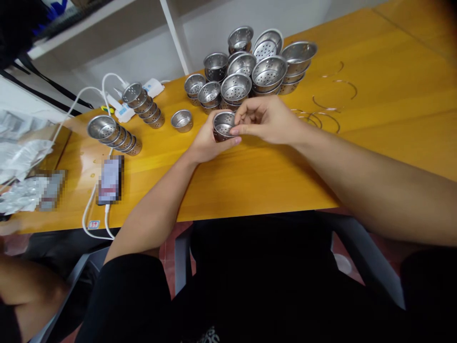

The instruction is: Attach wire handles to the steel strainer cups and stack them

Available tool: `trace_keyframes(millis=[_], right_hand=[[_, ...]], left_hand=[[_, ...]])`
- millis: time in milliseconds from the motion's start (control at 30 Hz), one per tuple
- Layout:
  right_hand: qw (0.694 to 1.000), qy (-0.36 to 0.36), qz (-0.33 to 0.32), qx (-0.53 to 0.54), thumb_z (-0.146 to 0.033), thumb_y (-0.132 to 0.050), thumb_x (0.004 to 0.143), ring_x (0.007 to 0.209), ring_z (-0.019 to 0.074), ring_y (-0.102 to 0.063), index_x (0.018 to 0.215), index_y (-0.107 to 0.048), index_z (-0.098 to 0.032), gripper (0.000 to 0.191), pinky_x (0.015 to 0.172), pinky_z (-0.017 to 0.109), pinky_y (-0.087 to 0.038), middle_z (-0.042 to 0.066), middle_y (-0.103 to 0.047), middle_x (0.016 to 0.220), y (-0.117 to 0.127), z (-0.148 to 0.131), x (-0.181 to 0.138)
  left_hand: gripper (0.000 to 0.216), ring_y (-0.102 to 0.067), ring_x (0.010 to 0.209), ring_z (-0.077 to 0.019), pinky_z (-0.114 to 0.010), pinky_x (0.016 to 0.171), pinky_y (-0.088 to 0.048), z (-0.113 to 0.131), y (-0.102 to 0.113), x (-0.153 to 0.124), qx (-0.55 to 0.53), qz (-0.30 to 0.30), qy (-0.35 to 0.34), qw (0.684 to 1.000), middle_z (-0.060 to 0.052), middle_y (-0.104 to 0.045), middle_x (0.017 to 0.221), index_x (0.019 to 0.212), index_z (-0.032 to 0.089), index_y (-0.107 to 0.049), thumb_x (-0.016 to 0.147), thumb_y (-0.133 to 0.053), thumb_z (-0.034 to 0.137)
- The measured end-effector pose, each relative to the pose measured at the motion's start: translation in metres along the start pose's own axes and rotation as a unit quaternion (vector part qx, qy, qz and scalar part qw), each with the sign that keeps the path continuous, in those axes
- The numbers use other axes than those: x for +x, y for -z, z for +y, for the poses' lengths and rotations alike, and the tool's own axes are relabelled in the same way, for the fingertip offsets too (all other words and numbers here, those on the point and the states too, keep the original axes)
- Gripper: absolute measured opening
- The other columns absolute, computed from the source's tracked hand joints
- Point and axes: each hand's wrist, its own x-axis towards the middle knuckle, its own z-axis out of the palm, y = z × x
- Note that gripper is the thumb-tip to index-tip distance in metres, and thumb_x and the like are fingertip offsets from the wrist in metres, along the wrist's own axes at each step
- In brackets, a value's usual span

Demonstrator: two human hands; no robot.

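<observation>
My left hand (207,144) is wrapped around a small perforated metal cup (223,127), held tilted with its mouth facing me above the table. At the cup's right rim, the thumb and fingers of my right hand (269,119) are pinched together. Whatever they grip is too small or hidden to make out. A single small metal cup (182,122) stands on the table left of my left hand. Just beyond both hands, many similar cups (236,88) are nested in stacks. Thin wire rings (321,105) lie loose on the wood right of the stacks.
Two leaning stacks of cups, one nearer (119,137) and one farther (144,107), stand on the left of the wooden table (250,186). A phone (110,180) with a white cable lies near them. Plastic bags (23,152) are far left, and another person's leg shows below.
</observation>
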Motion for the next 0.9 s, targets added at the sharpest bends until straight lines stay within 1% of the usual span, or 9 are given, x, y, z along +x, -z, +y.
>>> trace_keyframes(millis=[100,167,233,300,367,433,567,733,900], right_hand=[[0.997,0.004,0.031,-0.067,-0.1,-0.107,0.09,0.087,0.0304,-0.075,0.121,-0.092,-0.034,0.074,0.082,0.052,-0.069,0.007,-0.089,0.11,0.002,0.002,-0.003],[0.992,0.006,0.049,-0.117,-0.096,-0.099,0.1,0.104,0.0377,-0.083,0.134,-0.093,-0.038,0.068,0.097,0.06,-0.075,0.01,-0.092,0.132,0.005,0.003,-0.005],[0.986,0.011,0.04,-0.164,-0.089,-0.091,0.109,0.124,0.0444,-0.085,0.136,-0.095,-0.04,0.057,0.111,0.066,-0.076,0.012,-0.09,0.147,0.008,0.002,-0.006],[0.98,0.017,0.015,-0.199,-0.079,-0.086,0.115,0.139,0.0487,-0.083,0.136,-0.096,-0.039,0.046,0.121,0.07,-0.074,0.013,-0.089,0.154,0.01,0.0,-0.006],[0.975,0.025,-0.006,-0.222,-0.066,-0.084,0.117,0.148,0.0506,-0.08,0.139,-0.097,-0.037,0.038,0.126,0.073,-0.072,0.014,-0.087,0.158,0.009,-0.001,-0.006],[0.971,0.033,-0.018,-0.235,-0.055,-0.082,0.117,0.151,0.0505,-0.079,0.142,-0.097,-0.035,0.035,0.129,0.075,-0.071,0.014,-0.086,0.162,0.007,-0.001,-0.006],[0.969,0.048,-0.029,-0.239,-0.042,-0.077,0.119,0.151,0.0475,-0.08,0.147,-0.096,-0.033,0.035,0.131,0.072,-0.07,0.014,-0.083,0.167,0.006,0.002,-0.006],[0.97,0.064,-0.023,-0.234,-0.04,-0.079,0.118,0.151,0.0475,-0.082,0.145,-0.098,-0.033,0.034,0.133,0.072,-0.068,0.014,-0.085,0.163,0.006,0.01,-0.006],[0.974,0.075,-0.015,-0.215,-0.044,-0.085,0.114,0.15,0.0473,-0.081,0.142,-0.099,-0.033,0.033,0.136,0.075,-0.065,0.015,-0.085,0.161,0.004,0.019,-0.003]], left_hand=[[0.103,-0.083,0.159,-0.0398,-0.065,0.14,-0.069,-0.005,0.004,-0.001,0.015,0.007,0.008,1.0,-0.014,-0.078,0.164,0.175,0.032,-0.054,0.104,-0.097,0.092],[0.101,-0.082,0.163,-0.0404,-0.064,0.141,-0.069,-0.009,0.007,-0.001,0.027,0.017,0.007,0.999,-0.015,-0.076,0.168,0.176,0.032,-0.053,0.105,-0.097,0.09],[0.099,-0.082,0.163,-0.0399,-0.062,0.142,-0.069,-0.01,0.01,-0.002,0.039,0.027,0.003,0.999,-0.015,-0.075,0.17,0.176,0.033,-0.053,0.106,-0.098,0.087],[0.097,-0.082,0.163,-0.0394,-0.06,0.142,-0.069,-0.011,0.011,-0.003,0.05,0.03,0.001,0.998,-0.015,-0.075,0.171,0.176,0.033,-0.053,0.106,-0.1,0.082],[0.095,-0.082,0.163,-0.0397,-0.061,0.142,-0.069,-0.01,0.012,-0.003,0.063,0.033,-0.001,0.997,-0.015,-0.074,0.172,0.176,0.033,-0.054,0.107,-0.101,0.079],[0.094,-0.082,0.163,-0.0402,-0.062,0.142,-0.069,-0.011,0.011,-0.004,0.071,0.037,-0.007,0.997,-0.014,-0.074,0.171,0.176,0.034,-0.054,0.107,-0.101,0.078],[0.097,-0.081,0.163,-0.0405,-0.063,0.141,-0.068,-0.015,0.011,-0.004,0.064,0.044,-0.013,0.997,-0.014,-0.073,0.169,0.175,0.034,-0.054,0.106,-0.098,0.087],[0.105,-0.081,0.161,-0.0407,-0.066,0.142,-0.067,-0.024,0.011,-0.002,0.042,0.035,-0.023,0.998,-0.013,-0.072,0.167,0.175,0.035,-0.052,0.102,-0.092,0.099],[0.105,-0.077,0.166,-0.0413,-0.068,0.148,-0.061,-0.041,0.01,-0.002,0.02,0.021,-0.071,0.997,-0.013,-0.069,0.171,0.179,0.037,-0.047,0.105,-0.089,0.099]])
